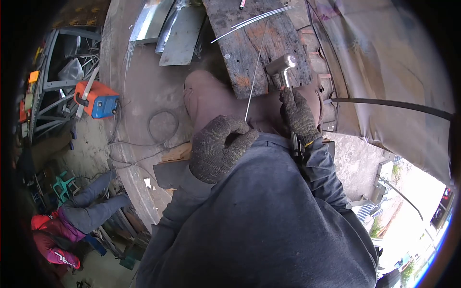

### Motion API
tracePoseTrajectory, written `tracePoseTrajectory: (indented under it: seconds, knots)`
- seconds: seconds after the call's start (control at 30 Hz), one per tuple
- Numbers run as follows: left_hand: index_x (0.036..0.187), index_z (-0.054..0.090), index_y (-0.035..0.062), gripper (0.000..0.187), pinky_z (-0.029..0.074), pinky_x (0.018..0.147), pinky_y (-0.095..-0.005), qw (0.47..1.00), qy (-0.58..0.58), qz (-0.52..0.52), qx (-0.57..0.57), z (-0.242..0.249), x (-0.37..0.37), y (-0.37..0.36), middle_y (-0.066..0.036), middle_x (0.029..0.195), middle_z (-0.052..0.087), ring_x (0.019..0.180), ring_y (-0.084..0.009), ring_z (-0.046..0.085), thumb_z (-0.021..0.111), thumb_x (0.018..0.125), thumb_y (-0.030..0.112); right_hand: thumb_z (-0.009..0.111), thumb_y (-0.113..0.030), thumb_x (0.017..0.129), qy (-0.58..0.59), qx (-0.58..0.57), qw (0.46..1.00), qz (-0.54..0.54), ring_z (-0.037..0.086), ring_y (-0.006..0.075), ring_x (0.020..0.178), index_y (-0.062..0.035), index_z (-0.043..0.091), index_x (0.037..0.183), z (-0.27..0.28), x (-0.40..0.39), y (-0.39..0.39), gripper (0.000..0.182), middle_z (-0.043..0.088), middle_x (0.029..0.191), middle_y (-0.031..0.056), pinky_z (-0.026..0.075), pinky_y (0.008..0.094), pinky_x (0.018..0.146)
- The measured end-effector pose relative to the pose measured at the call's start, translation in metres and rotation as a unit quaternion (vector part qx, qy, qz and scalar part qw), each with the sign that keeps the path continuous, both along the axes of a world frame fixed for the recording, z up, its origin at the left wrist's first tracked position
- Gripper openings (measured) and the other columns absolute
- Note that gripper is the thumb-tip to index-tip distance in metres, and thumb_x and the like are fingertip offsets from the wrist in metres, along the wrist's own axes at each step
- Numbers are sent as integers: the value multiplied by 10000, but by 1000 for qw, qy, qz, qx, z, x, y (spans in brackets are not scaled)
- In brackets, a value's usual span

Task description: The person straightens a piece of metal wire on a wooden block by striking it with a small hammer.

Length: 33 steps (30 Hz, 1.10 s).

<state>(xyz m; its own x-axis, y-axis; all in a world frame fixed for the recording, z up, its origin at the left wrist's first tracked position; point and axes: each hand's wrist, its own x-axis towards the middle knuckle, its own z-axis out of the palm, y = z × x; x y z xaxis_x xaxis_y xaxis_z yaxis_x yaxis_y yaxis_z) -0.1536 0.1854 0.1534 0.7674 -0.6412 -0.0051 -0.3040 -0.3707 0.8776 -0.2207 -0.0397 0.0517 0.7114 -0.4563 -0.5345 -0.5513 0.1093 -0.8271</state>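
Observation:
A dark knitted work glove covers my left hand point(222, 148), whose fingers are curled around the lower end of a thin metal rod point(255, 69). The rod runs away from me and lies across a worn, scorched wooden board point(288, 41). My right hand point(300, 115), gloved too, is wrapped around the handle of a hammer point(283, 64). Its shiny metal head is over the near right part of the board, to the right of the rod. Several more thin rods point(252, 21) lie across the board's far part.
Bent sheet-metal pieces point(181, 36) lie left of the board. Further left stands an orange and blue machine point(103, 103), with a black cable point(150, 127) looped on the floor. Another person point(72, 225) is at the lower left. A large sheet point(384, 62) hangs on the right.

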Motion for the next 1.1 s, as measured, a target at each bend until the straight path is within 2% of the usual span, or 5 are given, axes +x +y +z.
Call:
tracePoseTrajectory:
  seconds: [0.2,0.3,0.6,0.7,1.1]
  knots:
    - [1022,623,39,342,518,610,-247,975,-70,-17,-210,45,37,-71,-24,758,641,705,-77,628,839,770,122,536,-487,987,-64,-70,993,71,602,134,773,-49,617,1251,-84,-26,-20,518,640,864,73,492,293,657]
    - [1090,589,35,477,513,588,-246,959,-82,-12,-270,57,47,-98,-24,746,630,692,-85,624,877,727,148,338,-363,1062,-89,29,985,146,442,249,1324,24,285,1490,-76,-34,-27,579,367,1492,201,421,319,1057]
    - [1077,563,17,617,523,564,-261,961,-171,-12,-217,50,55,-110,-44,749,645,647,-116,632,942,619,182,494,-102,1025,-200,-302,913,186,573,131,1170,23,489,1383,-110,-33,-10,379,582,1306,126,472,243,962]
    - [1015,583,21,546,531,574,-262,954,-149,7,-259,55,56,-111,-53,746,656,660,-120,643,935,629,179,517,-166,1028,-275,65,958,53,614,78,1041,-3,537,1348,-62,-26,-12,360,628,1219,85,500,192,837]
    - [969,636,50,245,535,642,-262,991,48,21,-122,48,28,-29,-54,843,672,734,-99,641,794,830,176,523,-184,1025,-119,51,990,48,601,66,998,-7,516,1373,-40,-27,-6,390,620,1213,52,482,161,797]
